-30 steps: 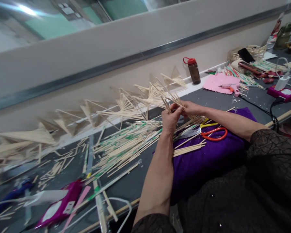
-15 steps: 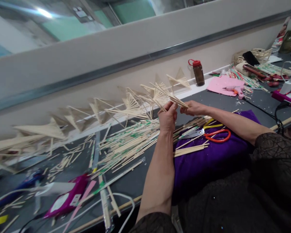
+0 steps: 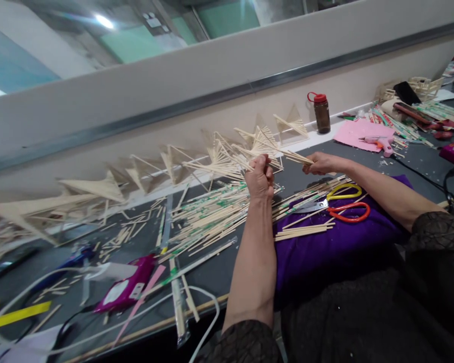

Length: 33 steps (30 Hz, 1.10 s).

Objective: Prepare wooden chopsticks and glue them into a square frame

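Observation:
My left hand [image 3: 260, 176] is closed, raised over the loose pile, with thin wooden sticks showing at both sides of the fist. To its right, my right hand [image 3: 321, 163] grips a small bundle of wooden sticks [image 3: 294, 156] that points left. Below the hands lie scissors [image 3: 321, 205] with one yellow and one red handle, on a purple cloth [image 3: 306, 262]. A few bare sticks [image 3: 304, 232] rest on that cloth. Left of my left forearm spreads a pile of chopsticks [image 3: 208, 217], some in green-printed wrappers.
Fan-shaped stick models [image 3: 259, 141] stand in a row along the wall. A brown bottle with a red lid [image 3: 321, 115] is behind my right hand. A pink glue gun [image 3: 380, 143] lies on pink paper [image 3: 348, 133]. A magenta box [image 3: 128, 285] with cables sits at the left front.
My hands have moved apart; the right hand has drawn away to the right with its sticks. The camera view has shifted slightly left.

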{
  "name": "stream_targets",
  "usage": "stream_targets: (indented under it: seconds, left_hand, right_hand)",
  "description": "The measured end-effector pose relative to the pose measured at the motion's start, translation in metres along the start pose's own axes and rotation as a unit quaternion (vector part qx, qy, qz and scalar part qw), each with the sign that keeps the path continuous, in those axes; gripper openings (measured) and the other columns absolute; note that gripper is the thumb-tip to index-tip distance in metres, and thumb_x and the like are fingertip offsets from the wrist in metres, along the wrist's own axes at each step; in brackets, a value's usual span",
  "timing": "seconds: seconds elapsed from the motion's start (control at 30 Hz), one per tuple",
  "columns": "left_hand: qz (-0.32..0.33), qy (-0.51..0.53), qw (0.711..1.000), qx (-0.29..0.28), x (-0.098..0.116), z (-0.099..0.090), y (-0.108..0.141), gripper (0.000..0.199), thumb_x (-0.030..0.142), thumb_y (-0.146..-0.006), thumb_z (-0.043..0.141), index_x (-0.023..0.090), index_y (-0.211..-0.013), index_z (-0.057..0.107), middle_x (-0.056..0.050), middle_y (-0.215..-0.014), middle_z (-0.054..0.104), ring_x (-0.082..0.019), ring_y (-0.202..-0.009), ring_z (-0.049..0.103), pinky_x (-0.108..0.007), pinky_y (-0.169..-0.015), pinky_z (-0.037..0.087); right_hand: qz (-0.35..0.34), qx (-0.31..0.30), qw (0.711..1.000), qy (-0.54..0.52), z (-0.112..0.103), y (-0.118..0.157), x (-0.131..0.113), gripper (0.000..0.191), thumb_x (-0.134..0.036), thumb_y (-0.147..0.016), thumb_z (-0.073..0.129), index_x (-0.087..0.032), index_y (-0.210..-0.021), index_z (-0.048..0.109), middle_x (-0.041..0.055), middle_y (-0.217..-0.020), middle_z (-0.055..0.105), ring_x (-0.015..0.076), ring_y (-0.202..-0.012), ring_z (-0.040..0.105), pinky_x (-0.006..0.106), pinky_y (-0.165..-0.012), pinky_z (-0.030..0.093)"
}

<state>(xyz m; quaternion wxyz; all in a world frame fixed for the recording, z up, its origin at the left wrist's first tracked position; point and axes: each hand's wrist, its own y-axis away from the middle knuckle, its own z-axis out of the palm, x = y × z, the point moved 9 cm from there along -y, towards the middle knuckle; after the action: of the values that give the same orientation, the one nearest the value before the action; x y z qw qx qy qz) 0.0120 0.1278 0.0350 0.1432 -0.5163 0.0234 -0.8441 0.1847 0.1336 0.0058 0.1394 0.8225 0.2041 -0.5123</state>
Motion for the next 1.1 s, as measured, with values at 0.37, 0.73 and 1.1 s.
stream_targets:
  seconds: [0.37, 0.73, 1.1]
  left_hand:
    - [0.022, -0.019, 0.999, 0.024, 0.001, -0.003, -0.001, 0.035, 0.036, -0.049, 0.083, 0.014, -0.068, 0.064, 0.008, -0.048, 0.050, 0.000, -0.033, 0.031, -0.017, -0.032, 0.012]
    - [-0.055, -0.054, 0.996, 0.038, 0.001, -0.035, 0.011, 0.040, 0.039, -0.044, 0.084, 0.014, -0.066, 0.062, 0.005, -0.050, 0.056, 0.002, -0.033, 0.030, -0.015, -0.031, 0.013]
    - [-0.022, -0.096, 0.994, 0.038, -0.001, -0.033, 0.015, 0.039, 0.039, -0.045, 0.084, 0.015, -0.063, 0.059, 0.003, -0.055, 0.060, 0.001, -0.034, 0.031, -0.017, -0.032, 0.016]
  right_hand:
    - [-0.017, 0.024, 0.988, 0.153, -0.006, 0.008, -0.012, 0.003, -0.014, -0.071, 0.064, -0.016, -0.070, 0.062, -0.0026, -0.056, 0.054, 0.0072, -0.049, 0.044, 0.021, -0.046, 0.030]
    - [-0.010, 0.051, 0.993, -0.107, -0.027, 0.007, 0.003, 0.011, -0.019, -0.078, 0.062, -0.016, -0.070, 0.054, -0.0075, -0.043, 0.039, 0.0047, -0.037, 0.030, 0.020, -0.035, 0.020]
    - [-0.053, -0.037, 0.992, 0.113, 0.013, 0.018, -0.028, 0.007, -0.016, -0.066, 0.068, -0.014, -0.063, 0.062, -0.0083, -0.044, 0.040, 0.0042, -0.043, 0.032, 0.021, -0.042, 0.023]
